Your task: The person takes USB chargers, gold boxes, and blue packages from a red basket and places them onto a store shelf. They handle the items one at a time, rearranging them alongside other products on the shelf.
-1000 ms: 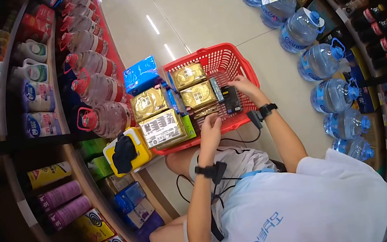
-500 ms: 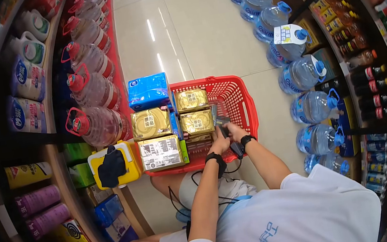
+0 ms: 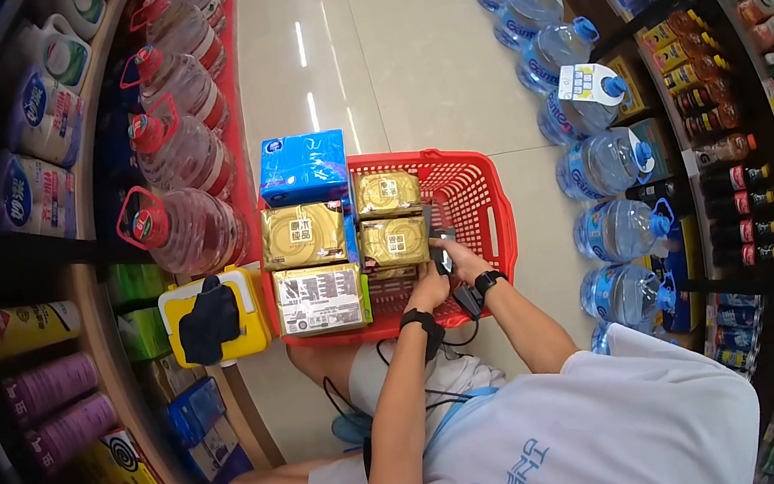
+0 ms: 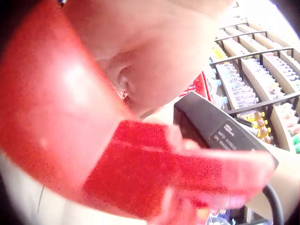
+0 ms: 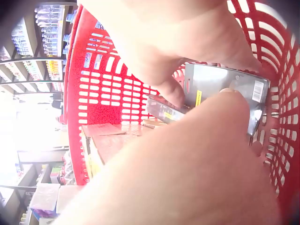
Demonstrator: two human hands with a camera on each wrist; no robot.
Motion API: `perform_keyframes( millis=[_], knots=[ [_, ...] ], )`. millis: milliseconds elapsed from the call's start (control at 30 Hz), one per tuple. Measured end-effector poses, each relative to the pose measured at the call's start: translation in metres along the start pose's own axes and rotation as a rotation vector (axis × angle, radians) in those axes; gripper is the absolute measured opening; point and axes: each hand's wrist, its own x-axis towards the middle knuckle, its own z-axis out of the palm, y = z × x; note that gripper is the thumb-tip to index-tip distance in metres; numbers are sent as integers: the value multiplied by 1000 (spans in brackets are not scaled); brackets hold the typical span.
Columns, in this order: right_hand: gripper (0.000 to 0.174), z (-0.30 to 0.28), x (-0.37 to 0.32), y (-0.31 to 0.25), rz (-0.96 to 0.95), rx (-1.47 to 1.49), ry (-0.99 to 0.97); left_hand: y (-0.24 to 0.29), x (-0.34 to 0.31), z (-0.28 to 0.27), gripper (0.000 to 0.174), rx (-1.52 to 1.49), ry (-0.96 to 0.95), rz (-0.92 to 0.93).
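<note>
A flat dark grey package (image 5: 213,77) with a barcode and a small yellow label is between both hands inside the red basket (image 3: 489,180). My right hand (image 3: 464,260) grips it along its edge, with the fingers partly hidden behind. My left hand (image 3: 430,290) holds it too, and its thumb lies on the flat face in the right wrist view. Beside the right thumb there is a thin clear-sided box (image 5: 164,110), also with a yellow label. Gold tissue packs (image 3: 394,241) stand in the basket just left of the hands.
More tissue packs, a gold one (image 3: 303,235) and a blue one (image 3: 302,167), are stacked along the basket's left side. A yellow box (image 3: 256,308) with a dark cloth (image 3: 210,321) sits left of it. Large water bottles (image 3: 616,231) line both shelf rows. A grey wrist device (image 4: 220,126) trails a cable.
My hands, apart over the basket a second ago, came together on the dark package and still hold it. The head view has shifted, so the basket shows lower in it.
</note>
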Motion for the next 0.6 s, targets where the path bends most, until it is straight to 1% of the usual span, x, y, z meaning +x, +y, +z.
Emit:
perform_keyframes(
  millis=[67,100,133,167,200,233,300,333,367,400,433,467,500,533,567,600],
  knots=[
    [79,-12,34,16,-35,-144,152,0,1,-4,63,-22,-66,-33],
    [90,-9,31,15,-70,-215,214,-1,2,-5,61,-32,-98,-49],
    [101,-5,27,13,-100,-289,278,-5,6,-3,58,-21,-78,-18],
    [111,14,-4,-1,-145,-360,328,-14,13,4,55,-7,-59,12],
    [121,18,-9,-2,-190,-429,376,-12,10,-1,53,9,-40,40],
    [121,22,-1,-2,-212,-496,418,-12,5,-4,52,-29,-36,41],
    [122,35,6,-3,-368,-669,549,-12,-5,-10,50,-101,-34,45],
    [122,41,8,-3,-446,-751,616,-13,-9,-12,50,-183,-13,15],
    [119,42,8,-4,-408,-764,628,-12,-13,-15,51,-264,9,-15],
    [118,47,4,-8,-414,-795,632,-14,-16,-16,52,-341,29,-46],
    [117,50,1,-12,-420,-825,637,-24,-15,-11,55,-332,140,13],
    [116,52,-1,-17,-427,-857,641,-34,-11,-9,51,-341,178,37],
    [112,51,-3,-21,-452,-833,593,-42,-10,-8,48,-352,215,60],
    [103,50,-5,-21,-480,-846,661,-48,-10,-6,44,-363,248,84],
    [97,46,-7,-24,-497,-831,648,-57,-8,-6,43,-428,212,98],
    [91,38,-10,-28,-514,-818,634,-54,-17,-8,43,-464,204,102]
  ],
)
